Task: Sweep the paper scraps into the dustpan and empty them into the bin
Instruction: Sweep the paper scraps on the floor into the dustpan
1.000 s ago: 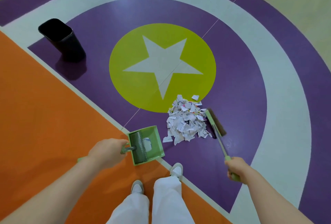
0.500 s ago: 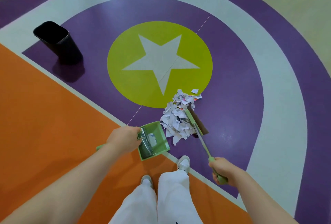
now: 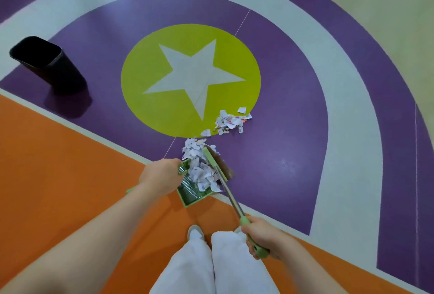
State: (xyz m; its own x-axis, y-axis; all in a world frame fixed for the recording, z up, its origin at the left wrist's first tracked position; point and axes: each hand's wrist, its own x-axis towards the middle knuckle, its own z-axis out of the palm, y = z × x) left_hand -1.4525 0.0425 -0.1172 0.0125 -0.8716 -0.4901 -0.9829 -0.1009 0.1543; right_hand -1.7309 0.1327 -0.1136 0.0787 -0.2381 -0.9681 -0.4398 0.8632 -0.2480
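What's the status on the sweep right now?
Left hand grips dustpan, right hand grips broom. Scraps entering pan. Second clump unswept. Bin unobstructed.

Green dustpan (image 3: 187, 199), black bin (image 3: 61, 70)

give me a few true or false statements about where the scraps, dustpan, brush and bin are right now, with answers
1. The left hand grips the green dustpan by its handle. True.
2. All the paper scraps are in the dustpan. False: a small pile of scraps lies at the edge of the yellow circle, apart from the heap at the dustpan.
3. The right hand holds the brush by its green handle. True.
4. The black bin stands on the orange floor beside the person's shoes. False: it stands far to the left, on the purple floor by the white band.
5. The brush head is lifted away over the star. False: it is against the scraps at the dustpan's mouth.
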